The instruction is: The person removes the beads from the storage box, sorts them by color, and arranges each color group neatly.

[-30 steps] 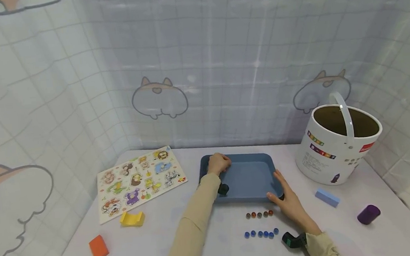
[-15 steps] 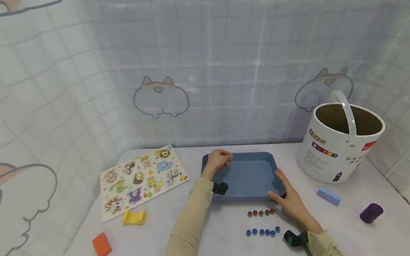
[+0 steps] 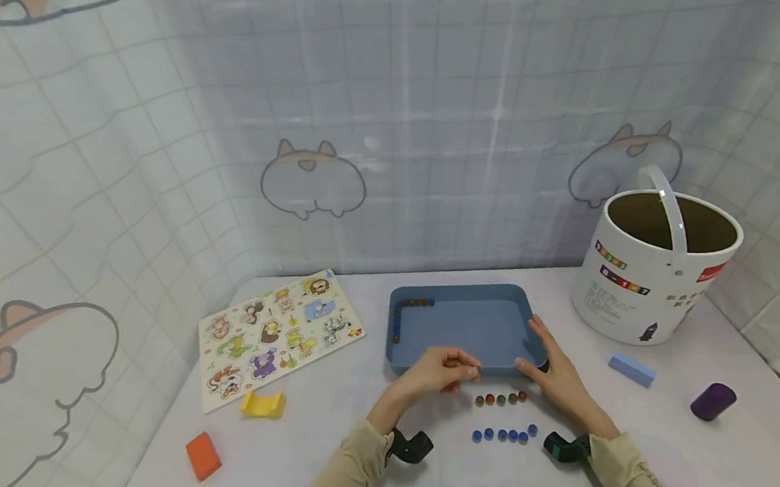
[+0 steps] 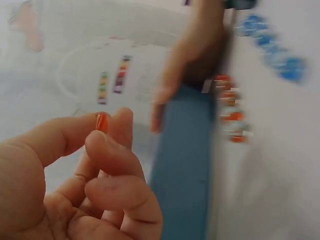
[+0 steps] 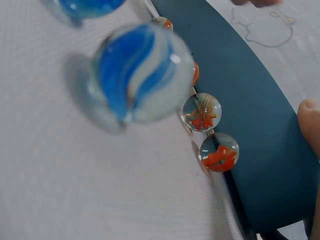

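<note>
My left hand hovers by the front rim of a blue tray. Its thumb and forefinger pinch an orange marble, mostly covered by the fingertips. At the tray's front right corner, my right hand rests with extended fingers along the side and thumb at the front rim. Inside the tray, marbles line the back left edge and left side. In front of it lies a row of orange-and-clear marbles. Nearer me is a row of blue marbles.
An animal puzzle board lies at the left, near a yellow block and an orange block. To the right stand a white bucket, a light blue block and a purple cylinder.
My left hand has come out of the tray's back left corner toward the front rim, uncovering the marbles there. My right hand stays at the tray's corner.
</note>
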The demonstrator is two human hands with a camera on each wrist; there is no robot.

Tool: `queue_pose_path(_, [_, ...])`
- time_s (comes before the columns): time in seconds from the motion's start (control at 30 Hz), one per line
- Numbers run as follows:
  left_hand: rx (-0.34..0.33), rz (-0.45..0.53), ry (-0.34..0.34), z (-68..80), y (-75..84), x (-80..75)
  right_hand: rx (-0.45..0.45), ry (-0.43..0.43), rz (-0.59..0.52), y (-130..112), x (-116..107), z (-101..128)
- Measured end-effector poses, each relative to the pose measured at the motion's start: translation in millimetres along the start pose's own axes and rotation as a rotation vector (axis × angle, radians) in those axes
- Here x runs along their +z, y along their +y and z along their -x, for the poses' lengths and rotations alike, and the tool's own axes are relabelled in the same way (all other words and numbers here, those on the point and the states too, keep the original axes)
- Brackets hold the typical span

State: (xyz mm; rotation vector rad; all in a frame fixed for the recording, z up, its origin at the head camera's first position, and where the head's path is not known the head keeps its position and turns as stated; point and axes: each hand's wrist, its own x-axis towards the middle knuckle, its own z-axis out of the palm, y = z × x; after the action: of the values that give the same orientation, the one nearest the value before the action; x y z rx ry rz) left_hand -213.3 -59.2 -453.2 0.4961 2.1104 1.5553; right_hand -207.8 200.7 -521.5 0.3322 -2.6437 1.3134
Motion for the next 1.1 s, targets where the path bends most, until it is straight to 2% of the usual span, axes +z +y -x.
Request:
queue_pose_path(0.17, [-0.048, -0.098, 0.022, 13.2, -15.5, 11.8, 0.019, -0.007, 0.022, 1, 0, -1])
queue_pose_path(0.3, [-0.069, -0.186, 0.067, 15.7, -23.5, 15.9, 0.008, 0.000, 0.018, 1, 1, 0])
queue_pose_path(0.53, [-0.032, -0.287, 0.109, 14.2, -27.1, 22.0, 0.006, -0.003, 0.019, 0, 3, -1])
queue_pose_path(0.7, [-0.024, -0.304, 0.123, 15.7, -24.5, 23.5, 0.013, 0.000, 0.011, -1, 4, -1])
queue_pose_path(0.8, [-0.042, -0.310, 0.099, 18.0, -19.8, 18.8, 0.004, -0.009, 0.004, -1, 4, -1])
queue_pose_path(0.9, [-0.040, -0.291, 0.053, 17.0, -7.1, 6.9, -0.003, -0.015, -0.005, -1, 3, 0])
queue_pose_path(1.0, [-0.002, -0.166, 0.020, 7.6, 13.8, -11.3, 0.003, -0.005, -0.006, -1, 1, 0])
queue_pose_path(1.1, [0.053, -0.049, 0.060, -8.8, 32.1, -30.7, 0.012, -0.002, -0.011, -1, 1, 0])
